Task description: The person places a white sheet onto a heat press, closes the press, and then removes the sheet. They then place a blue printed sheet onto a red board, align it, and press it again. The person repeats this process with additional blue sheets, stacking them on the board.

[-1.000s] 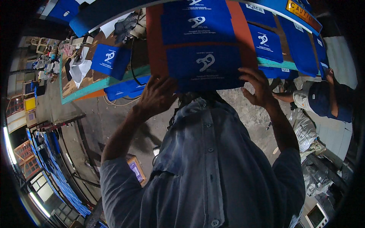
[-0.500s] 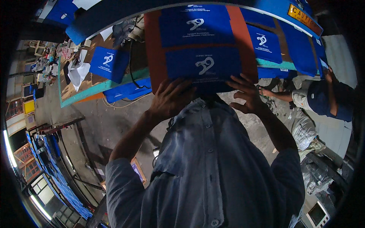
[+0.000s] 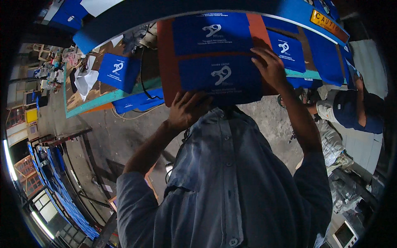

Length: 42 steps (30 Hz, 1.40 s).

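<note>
Two blue cloth panels with white printing lie on an orange-brown belt or board in front of me, a far panel (image 3: 190, 37) and a near panel (image 3: 196, 74). At the near panel's left front corner rests my left hand (image 3: 188, 110), fingers laid over the cloth and its thumb mostly hidden. My right hand (image 3: 271, 68) reaches further forward on the right side. Its fingers are stretched out and apart, touching the edge near where the two panels meet. The front edge of the near panel hangs close to my shirt.
A blue machine hood (image 3: 165, 18) with a yellow warning label (image 3: 328, 22) spans above the belt. More blue panels lie on the table at left (image 3: 109, 70) and right (image 3: 289, 53). A person in dark clothing (image 3: 357, 109) stands at the right. A blue-slatted rack (image 3: 68, 186) stands left.
My right hand has moved forward along the right edge, from the near panel's front corner to the meeting line of the panels. My left hand stays at the left corner.
</note>
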Each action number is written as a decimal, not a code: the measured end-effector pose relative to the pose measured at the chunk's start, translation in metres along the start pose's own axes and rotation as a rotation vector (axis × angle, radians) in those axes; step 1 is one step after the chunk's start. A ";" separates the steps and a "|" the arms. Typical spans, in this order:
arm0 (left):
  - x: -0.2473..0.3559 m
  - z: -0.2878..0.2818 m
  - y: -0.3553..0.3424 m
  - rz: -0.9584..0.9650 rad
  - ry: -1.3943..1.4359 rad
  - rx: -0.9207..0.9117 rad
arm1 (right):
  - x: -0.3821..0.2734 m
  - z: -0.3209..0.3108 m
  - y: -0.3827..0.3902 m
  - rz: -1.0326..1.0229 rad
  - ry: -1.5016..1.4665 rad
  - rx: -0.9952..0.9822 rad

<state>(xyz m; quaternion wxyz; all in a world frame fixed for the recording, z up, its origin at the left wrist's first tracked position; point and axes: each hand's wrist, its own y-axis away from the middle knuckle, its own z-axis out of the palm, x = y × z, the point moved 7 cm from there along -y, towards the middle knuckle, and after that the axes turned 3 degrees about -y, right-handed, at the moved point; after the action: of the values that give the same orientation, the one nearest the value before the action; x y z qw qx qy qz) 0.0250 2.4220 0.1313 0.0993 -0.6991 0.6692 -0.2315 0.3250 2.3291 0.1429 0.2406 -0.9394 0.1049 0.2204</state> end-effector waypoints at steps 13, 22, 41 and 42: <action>-0.178 0.017 -0.072 -0.075 -0.036 -0.243 | 0.013 0.018 -0.058 -0.050 0.371 -0.647; -0.163 0.006 -0.095 -0.138 0.045 -0.257 | 0.017 0.014 -0.049 -0.175 0.314 -0.409; -0.126 -0.008 -0.045 -0.046 -0.155 -0.094 | -0.005 -0.002 -0.012 -0.354 0.124 -0.212; -0.125 -0.010 -0.044 -0.059 -0.136 -0.080 | -0.006 -0.002 -0.012 -0.351 0.124 -0.231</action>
<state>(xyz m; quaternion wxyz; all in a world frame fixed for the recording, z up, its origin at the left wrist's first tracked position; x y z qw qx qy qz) 0.0596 2.5498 0.1364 0.1094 -0.7361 0.6486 -0.1594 0.3236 2.3386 0.1521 0.1592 -0.9764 -0.0715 0.1273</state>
